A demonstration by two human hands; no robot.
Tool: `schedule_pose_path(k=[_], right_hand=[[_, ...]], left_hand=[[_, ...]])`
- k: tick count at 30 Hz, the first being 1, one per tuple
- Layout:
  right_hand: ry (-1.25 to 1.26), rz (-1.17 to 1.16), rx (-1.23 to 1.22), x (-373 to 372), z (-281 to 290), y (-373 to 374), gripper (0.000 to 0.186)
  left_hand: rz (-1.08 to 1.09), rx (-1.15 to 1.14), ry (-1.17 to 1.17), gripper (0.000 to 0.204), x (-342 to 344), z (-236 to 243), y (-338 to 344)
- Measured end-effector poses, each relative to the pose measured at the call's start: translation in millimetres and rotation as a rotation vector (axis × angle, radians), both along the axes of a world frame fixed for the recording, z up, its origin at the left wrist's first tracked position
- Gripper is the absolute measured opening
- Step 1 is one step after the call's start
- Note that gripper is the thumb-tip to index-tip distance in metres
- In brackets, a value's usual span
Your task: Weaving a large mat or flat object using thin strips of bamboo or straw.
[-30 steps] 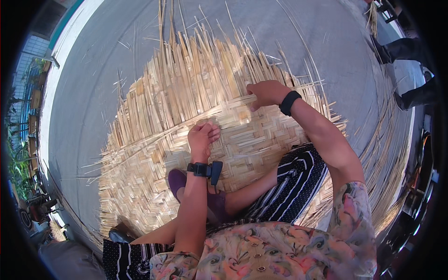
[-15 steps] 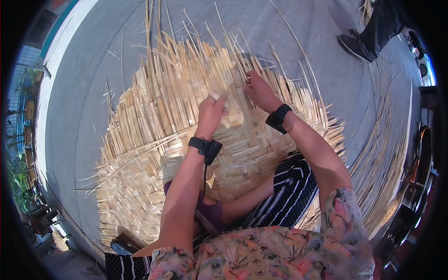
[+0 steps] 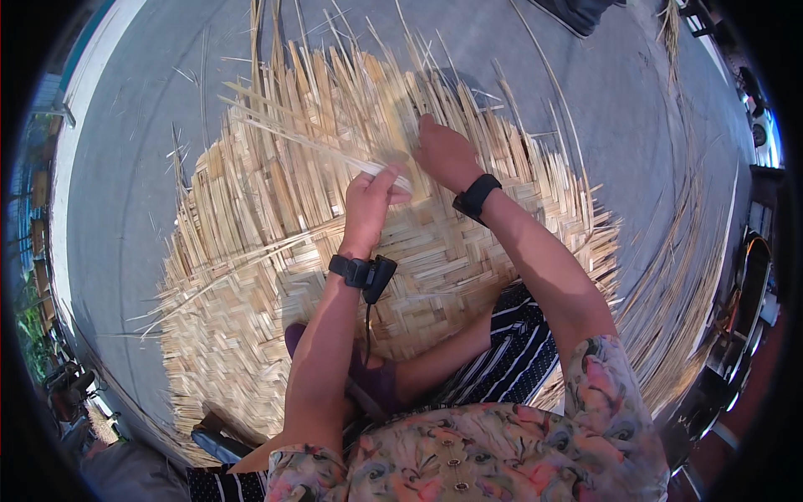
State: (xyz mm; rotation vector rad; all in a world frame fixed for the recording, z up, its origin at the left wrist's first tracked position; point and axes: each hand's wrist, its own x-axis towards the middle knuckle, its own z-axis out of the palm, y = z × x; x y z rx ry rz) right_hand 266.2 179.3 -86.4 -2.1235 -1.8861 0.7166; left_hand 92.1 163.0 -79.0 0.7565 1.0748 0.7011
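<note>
A large woven mat of pale split-bamboo strips lies on the ground under and in front of me. Its lower part is tightly woven, while long loose strip ends stick out along the far edge. My left hand is closed around a few flat bamboo strips, which slant up to the left above the mat. Close beside it on the right, my right hand has curled fingers at the upright strips. What its fingertips hold is hidden, and the strips between the hands are blurred.
My crossed leg in patterned black trousers rests on the mat. More long loose strips lie on the grey pavement at the right. Another person's dark shoe shows at the top edge. A dark motorbike-like shape stands at the left.
My right hand has moved left, nearer my left hand. The strips in my left hand now show clearly, slanting left. The other person's feet have moved up, mostly out of view.
</note>
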Motion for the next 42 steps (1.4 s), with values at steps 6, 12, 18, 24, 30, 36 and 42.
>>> schedule_pose_path(k=[6,12,18,24,30,36,42], right_hand=[[0.051,-0.155,-0.002,-4,-3,7,0.034],[0.781,-0.094,-0.166,23,13,-15,0.030],[0.282,0.131,0.265,5,48,-62,0.020],[0.165,0.036,0.222,20,40,-55,0.016],[-0.384,0.444,0.248,84,22,-43,0.013],[-0.035,0.452,-0.023,82,34,-33,0.015],[-0.099,0.308,0.042,55,24,-46,0.019]], left_hand=[[-0.022,-0.022,0.004,0.032,-4,-1,0],[-0.027,0.015,0.074,0.029,4,-1,3],[-0.215,0.062,0.205,0.027,23,-10,14],[-0.239,0.140,0.175,0.022,9,-8,-2],[0.077,0.770,0.551,0.020,-26,-8,-45],[-0.026,0.990,0.637,0.025,-18,-26,-58],[-0.070,1.069,0.629,0.027,-5,-35,-57]])
